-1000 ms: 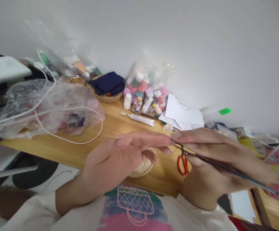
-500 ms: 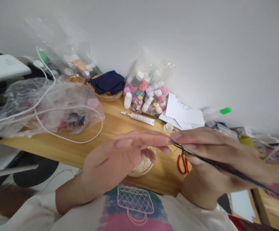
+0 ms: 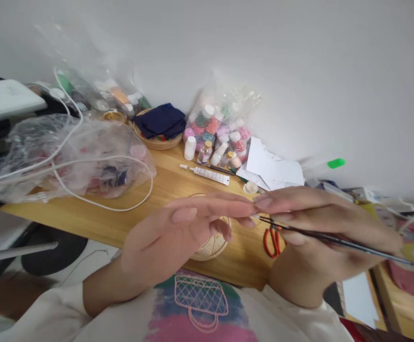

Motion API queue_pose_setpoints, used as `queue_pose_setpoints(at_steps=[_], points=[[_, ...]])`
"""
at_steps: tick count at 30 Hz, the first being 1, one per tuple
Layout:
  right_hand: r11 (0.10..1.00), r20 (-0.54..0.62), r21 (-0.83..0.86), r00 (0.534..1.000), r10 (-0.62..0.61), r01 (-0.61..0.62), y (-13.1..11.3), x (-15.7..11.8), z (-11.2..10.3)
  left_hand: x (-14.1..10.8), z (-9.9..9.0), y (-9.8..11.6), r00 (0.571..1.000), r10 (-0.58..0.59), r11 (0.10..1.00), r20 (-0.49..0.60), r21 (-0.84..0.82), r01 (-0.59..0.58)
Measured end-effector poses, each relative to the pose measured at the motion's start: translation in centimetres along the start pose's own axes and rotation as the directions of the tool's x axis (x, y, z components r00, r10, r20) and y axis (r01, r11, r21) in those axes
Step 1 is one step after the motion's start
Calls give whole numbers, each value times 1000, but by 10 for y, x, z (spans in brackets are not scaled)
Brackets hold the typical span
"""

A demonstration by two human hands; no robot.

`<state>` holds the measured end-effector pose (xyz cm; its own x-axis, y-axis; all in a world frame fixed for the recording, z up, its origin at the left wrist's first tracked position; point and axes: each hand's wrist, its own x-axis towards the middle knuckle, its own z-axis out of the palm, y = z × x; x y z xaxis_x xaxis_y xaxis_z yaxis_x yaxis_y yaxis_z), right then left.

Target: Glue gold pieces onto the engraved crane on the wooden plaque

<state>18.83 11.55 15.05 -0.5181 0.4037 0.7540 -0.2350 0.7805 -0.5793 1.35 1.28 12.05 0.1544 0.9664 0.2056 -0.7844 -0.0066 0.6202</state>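
Presently the brush (image 3: 352, 245) is clamped in the right hand's (image 3: 335, 223) fingers, crossing above the scissors (image 3: 265, 241). Its long axis runs sideways, tip left of the scissors beside the left index finger, butt well to their right. Left of the scissors, the left hand (image 3: 167, 237) reaches out, fingers extended, gripping nothing visible; one cannot tell whether tip touches skin.

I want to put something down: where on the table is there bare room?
Bare table lies between the white cord and the white tube, and another patch between the round item and the red scissors. It's crowded along the wall with bottles, a bag of jars and papers; a plastic bag covers much of the left.
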Motion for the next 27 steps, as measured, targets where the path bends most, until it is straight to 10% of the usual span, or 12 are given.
queue_pose_setpoints(at_steps=[27], points=[[999, 40, -31, 999, -10, 12, -5, 1, -6, 1, 0, -1, 999, 29, 1000, 37, -12, -29]])
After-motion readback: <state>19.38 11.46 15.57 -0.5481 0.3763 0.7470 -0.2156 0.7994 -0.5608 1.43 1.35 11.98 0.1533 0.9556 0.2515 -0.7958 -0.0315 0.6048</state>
